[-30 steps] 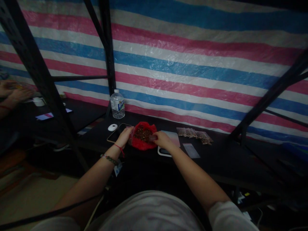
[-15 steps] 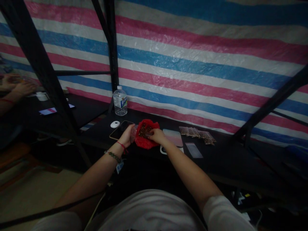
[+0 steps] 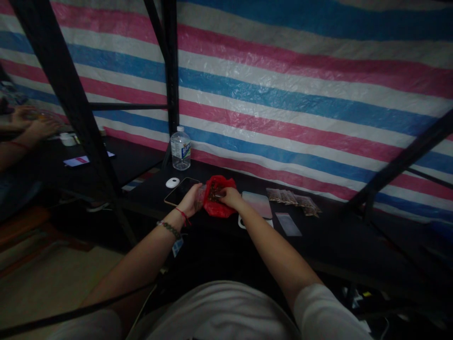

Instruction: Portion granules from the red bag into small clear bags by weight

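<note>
A red plastic bag (image 3: 220, 208) of small brown bits lies open on the black table (image 3: 332, 241). My left hand (image 3: 193, 199) is closed on a small clear pouch (image 3: 201, 192) at the bag's left edge. My right hand (image 3: 230, 197) reaches into the bag's mouth from the right with its fingers curled among the brown bits. What those fingers hold is too small to make out.
A phone (image 3: 181, 190), a white puck-shaped object (image 3: 172, 182) and a water bottle (image 3: 180, 149) stand left of the bag. A pinkish flat scale (image 3: 257, 204), several filled small pouches (image 3: 293, 198) and an empty one (image 3: 288, 223) lie to the right. Another person's hands (image 3: 31, 123) work at far left. Black frame posts (image 3: 170, 71) rise behind.
My right hand has moved from the bag's right edge into its mouth. The view has shifted slightly, so everything sits a little further right and higher.
</note>
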`<state>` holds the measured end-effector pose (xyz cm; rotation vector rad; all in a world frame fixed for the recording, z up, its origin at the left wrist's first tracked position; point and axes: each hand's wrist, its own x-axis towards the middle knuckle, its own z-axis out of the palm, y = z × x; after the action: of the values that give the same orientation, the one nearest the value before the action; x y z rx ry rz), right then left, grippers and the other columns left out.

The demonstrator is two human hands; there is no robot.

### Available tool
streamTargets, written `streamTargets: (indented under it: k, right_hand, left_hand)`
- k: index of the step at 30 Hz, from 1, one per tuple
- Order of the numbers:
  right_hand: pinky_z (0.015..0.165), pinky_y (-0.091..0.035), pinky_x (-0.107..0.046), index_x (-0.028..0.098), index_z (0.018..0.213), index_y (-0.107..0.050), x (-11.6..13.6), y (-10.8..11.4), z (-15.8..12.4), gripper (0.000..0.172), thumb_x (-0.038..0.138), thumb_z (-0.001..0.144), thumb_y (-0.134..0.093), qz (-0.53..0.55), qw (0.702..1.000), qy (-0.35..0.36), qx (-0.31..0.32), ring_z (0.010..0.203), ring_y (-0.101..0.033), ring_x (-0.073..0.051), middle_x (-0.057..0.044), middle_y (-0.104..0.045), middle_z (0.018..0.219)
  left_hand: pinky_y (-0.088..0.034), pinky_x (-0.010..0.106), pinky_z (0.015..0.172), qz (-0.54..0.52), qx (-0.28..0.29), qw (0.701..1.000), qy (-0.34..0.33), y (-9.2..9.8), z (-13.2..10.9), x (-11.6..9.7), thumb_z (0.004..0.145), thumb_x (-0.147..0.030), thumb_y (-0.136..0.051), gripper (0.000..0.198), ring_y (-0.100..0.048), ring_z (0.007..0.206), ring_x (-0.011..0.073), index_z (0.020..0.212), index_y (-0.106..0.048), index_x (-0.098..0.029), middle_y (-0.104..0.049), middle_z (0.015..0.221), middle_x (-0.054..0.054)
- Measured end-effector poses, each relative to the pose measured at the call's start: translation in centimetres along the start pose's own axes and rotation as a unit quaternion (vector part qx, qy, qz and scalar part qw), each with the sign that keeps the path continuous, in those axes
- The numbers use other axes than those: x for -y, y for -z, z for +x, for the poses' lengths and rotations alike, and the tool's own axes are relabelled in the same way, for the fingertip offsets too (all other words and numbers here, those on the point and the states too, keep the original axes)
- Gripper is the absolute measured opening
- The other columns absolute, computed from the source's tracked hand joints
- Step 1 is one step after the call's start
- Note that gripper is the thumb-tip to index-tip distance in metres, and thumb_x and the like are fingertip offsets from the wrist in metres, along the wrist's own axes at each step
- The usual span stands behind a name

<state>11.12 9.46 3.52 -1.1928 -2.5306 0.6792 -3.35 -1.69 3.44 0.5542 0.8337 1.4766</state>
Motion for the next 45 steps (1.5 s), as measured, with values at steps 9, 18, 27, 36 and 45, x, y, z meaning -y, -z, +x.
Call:
streamTargets:
  k: [9,18,27,36,45]
  right_hand:
    - [0.079,-0.049,-0.025,0.018,0.1,-0.068,0.0,-1.1,0.7,0.036,0.008,0.065,-0.072,0.105,0.994,0.023,0.007,0.087,-0.066,-0.016,-0.003,-0.071,0.095]
    - [0.072,-0.051,-0.022,0.016,0.11,-0.061,0.4,-1.0,0.4,0.038,0.008,0.073,-0.064,0.154,0.987,0.037,0.009,0.085,-0.068,-0.014,-0.004,-0.071,0.099]
    - [0.081,-0.047,-0.028,0.019,0.089,-0.07,-1.1,1.3,0.8,0.022,0.014,0.067,-0.071,-0.005,0.999,0.002,-0.032,0.092,-0.065,-0.022,-0.006,-0.071,0.091]
    - [0.075,-0.047,-0.025,0.017,0.086,-0.073,0.7,0.2,1.6,0.02,0.012,0.067,-0.07,-0.031,0.999,0.044,0.01,0.086,-0.067,-0.022,-0.007,-0.073,0.088]
    - [0.078,-0.048,-0.023,0.011,0.102,-0.068,0.1,-0.8,2.0,0.032,0.007,0.07,-0.067,0.09,0.995,0.049,0.001,0.089,-0.066,-0.019,-0.007,-0.072,0.097]
  left_hand:
    - [-0.054,0.031,0.062,-0.012,0.023,1.0,0.01,0.5,0.2,0.0,0.089,-0.038,-0.041,0.039,-0.069,0.071,0.0225,0.102,-0.065,-0.011,-0.071,0.082,0.012]
    - [-0.053,0.031,0.061,-0.033,0.015,0.999,0.01,0.6,0.0,-0.3,0.088,-0.041,-0.041,0.039,-0.067,0.067,0.0216,0.096,-0.066,-0.013,-0.071,0.077,0.01]
    - [-0.046,0.025,0.05,-0.013,-0.084,0.996,-0.026,1.4,1.9,-0.7,0.087,-0.038,-0.047,0.025,-0.062,0.055,0.0151,0.08,-0.059,-0.017,-0.064,0.064,0.003]
    - [-0.047,0.027,0.048,-0.033,-0.027,0.999,0.02,0.3,3.7,-1.7,0.085,-0.043,-0.048,0.027,-0.059,0.048,0.0162,0.075,-0.054,-0.018,-0.061,0.061,0.003]
    - [-0.049,0.028,0.052,-0.054,-0.026,0.998,0.021,0.4,3.9,-1.3,0.084,-0.046,-0.049,0.028,-0.059,0.051,0.0163,0.076,-0.052,-0.019,-0.061,0.064,0.004]
